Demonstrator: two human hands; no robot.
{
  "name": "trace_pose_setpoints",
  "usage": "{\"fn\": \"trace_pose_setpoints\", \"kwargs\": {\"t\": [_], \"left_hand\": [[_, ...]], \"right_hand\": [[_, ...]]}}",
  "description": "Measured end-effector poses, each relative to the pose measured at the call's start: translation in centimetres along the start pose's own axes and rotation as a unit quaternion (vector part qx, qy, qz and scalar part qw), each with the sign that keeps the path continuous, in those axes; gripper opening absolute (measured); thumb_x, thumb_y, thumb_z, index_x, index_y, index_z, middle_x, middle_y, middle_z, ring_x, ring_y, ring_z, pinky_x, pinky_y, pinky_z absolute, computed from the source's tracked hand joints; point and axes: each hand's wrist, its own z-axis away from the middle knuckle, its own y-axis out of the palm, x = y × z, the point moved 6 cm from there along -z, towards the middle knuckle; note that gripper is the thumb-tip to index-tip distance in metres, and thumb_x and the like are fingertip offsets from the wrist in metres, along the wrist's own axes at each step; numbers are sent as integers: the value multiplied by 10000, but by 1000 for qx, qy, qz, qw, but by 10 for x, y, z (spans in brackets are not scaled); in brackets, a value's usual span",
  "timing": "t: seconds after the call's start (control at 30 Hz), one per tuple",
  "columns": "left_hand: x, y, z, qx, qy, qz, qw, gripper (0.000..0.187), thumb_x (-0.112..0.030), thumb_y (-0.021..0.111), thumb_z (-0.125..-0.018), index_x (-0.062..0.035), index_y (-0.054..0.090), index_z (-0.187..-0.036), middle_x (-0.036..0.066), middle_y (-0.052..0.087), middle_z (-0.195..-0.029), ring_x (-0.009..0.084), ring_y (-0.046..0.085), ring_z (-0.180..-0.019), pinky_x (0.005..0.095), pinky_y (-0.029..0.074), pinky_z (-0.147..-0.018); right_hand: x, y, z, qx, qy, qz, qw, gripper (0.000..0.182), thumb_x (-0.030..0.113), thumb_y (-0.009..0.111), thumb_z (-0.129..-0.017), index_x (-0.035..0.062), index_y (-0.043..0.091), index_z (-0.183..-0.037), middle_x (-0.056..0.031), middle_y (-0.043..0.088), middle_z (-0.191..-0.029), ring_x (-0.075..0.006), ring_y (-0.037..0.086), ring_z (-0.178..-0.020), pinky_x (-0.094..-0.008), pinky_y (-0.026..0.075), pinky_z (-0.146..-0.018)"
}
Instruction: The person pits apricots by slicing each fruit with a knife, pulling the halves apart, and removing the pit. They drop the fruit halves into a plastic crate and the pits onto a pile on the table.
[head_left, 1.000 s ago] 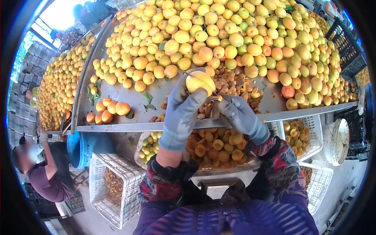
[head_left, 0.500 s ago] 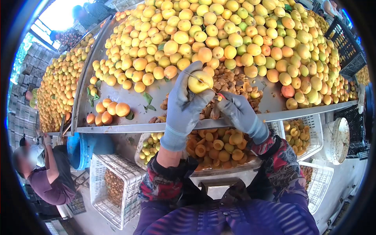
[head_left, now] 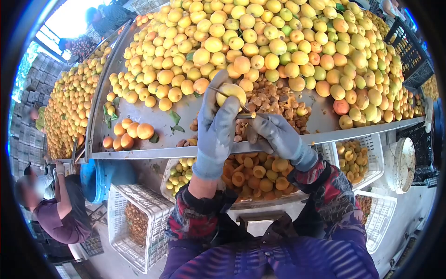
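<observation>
My left hand (head_left: 216, 125), in a grey-blue glove, is closed around a yellow apricot (head_left: 232, 92) above the metal table's front edge. In my right hand (head_left: 278, 135), gloved alike, is a slim knife (head_left: 245, 109); its thin dark blade runs against the apricot, and part of it is hidden by fruit and fingers. Behind both hands lies a heap of brown apricot pits (head_left: 274, 100). Halved apricots (head_left: 260, 174) fill a container just below my hands.
A large pile of whole apricots (head_left: 278, 46) covers the metal table (head_left: 153, 125). White crates (head_left: 139, 200) stand below, beside a blue barrel (head_left: 100, 179) at left and a white bucket (head_left: 404, 165) at right. A person (head_left: 58, 204) sits at far left.
The apricot has turned in my left hand and shifted slightly left. My right hand has moved slightly down, its fingers changing position with the knife.
</observation>
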Motion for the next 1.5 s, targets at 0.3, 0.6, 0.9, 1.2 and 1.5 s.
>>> {"fn": "trace_pose_setpoints", "kwargs": {"t": [0.3, 0.6, 0.9, 1.2, 1.5], "left_hand": [[21, -13, -9, -79, -38, 62, 994, 286, -175, 533, -950, -26, 496, -1192, 70, 585, -1061, 171, 585, -938, 319, 503, -795], [38, -39, -10, -101, -119, 202, 967, 277, -228, 516, -958, 7, 526, -1104, 97, 576, -1034, 213, 563, -919, 342, 457, -832], [22, -7, 0, -59, -28, -30, 997, 496, -145, 671, -855, 20, 468, -1277, 65, 581, -1093, 118, 578, -957, 240, 493, -813], [6, 28, 9, 60, 166, -302, 937, 478, -252, 526, -949, 55, 435, -1303, 163, 565, -1125, 242, 575, -1009, 324, 442, -897], [9, 34, 14, 26, 65, -231, 970, 395, -264, 436, -985, 47, 489, -1223, 115, 606, -1050, 160, 561, -965, 292, 440, -879]], "right_hand": [[29, -2, -3, -45, 106, 199, 973, 338, 348, 540, -922, 21, 595, -990, 33, 471, -608, -31, 421, -507, -201, 329, -448], [34, -29, 0, -73, 114, 92, 986, 265, 295, 544, -896, 40, 564, -961, -20, 516, -602, -115, 526, -491, -253, 406, -444], [52, -37, 3, -181, 84, 145, 969, 280, 294, 649, -866, 60, 564, -996, -33, 612, -783, -111, 580, -584, -255, 430, -492], [44, -8, -4, -70, -53, 93, 992, 556, 461, 642, -854, 55, 502, -1207, 23, 575, -836, -10, 453, -549, -155, 331, -454], [36, -4, -4, -109, -91, 27, 990, 253, 167, 667, -878, 23, 582, -1069, 8, 618, -907, -27, 552, -758, -190, 469, -644]]}}
